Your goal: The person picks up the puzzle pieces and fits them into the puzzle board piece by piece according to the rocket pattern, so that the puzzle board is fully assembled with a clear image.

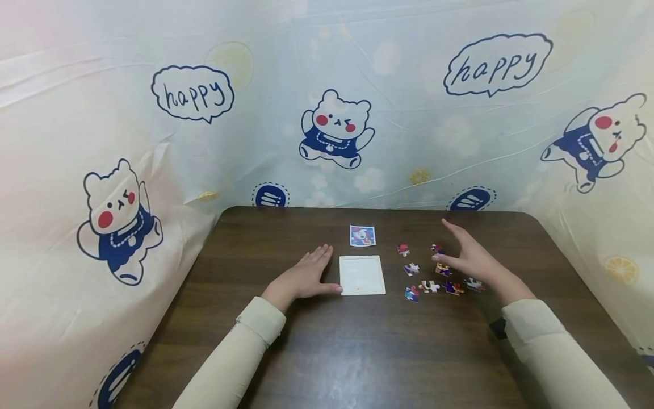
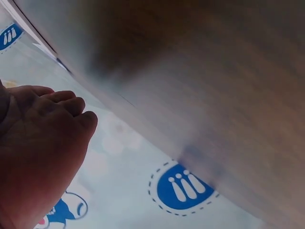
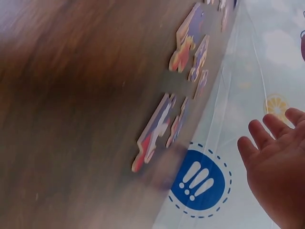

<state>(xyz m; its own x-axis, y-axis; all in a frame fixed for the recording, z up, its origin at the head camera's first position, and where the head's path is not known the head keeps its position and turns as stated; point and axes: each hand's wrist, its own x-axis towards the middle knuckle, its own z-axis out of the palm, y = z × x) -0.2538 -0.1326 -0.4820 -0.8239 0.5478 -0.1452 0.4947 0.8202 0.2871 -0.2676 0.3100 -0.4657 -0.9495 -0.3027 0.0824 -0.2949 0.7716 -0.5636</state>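
A white square puzzle tray (image 1: 361, 275) lies on the table, with no piece inside it. Beside its left edge is my left hand (image 1: 301, 277), fingers extended, the thumb tip at the tray's lower left corner. Several colourful jigsaw pieces (image 1: 429, 286) lie scattered to the right of the tray. Over the right side of these pieces is my right hand (image 1: 475, 261), thumb and fingers spread apart and holding nothing. The right wrist view shows several pieces (image 3: 157, 129) flat on the tabletop, the fingers apart from them.
A small picture card (image 1: 363, 236) with a cartoon character lies behind the tray. The brown wooden table (image 1: 357, 352) ends at a printed cloth backdrop (image 1: 409, 125), which also hangs along both sides. A small dark object (image 1: 498, 328) shows by the right cuff.
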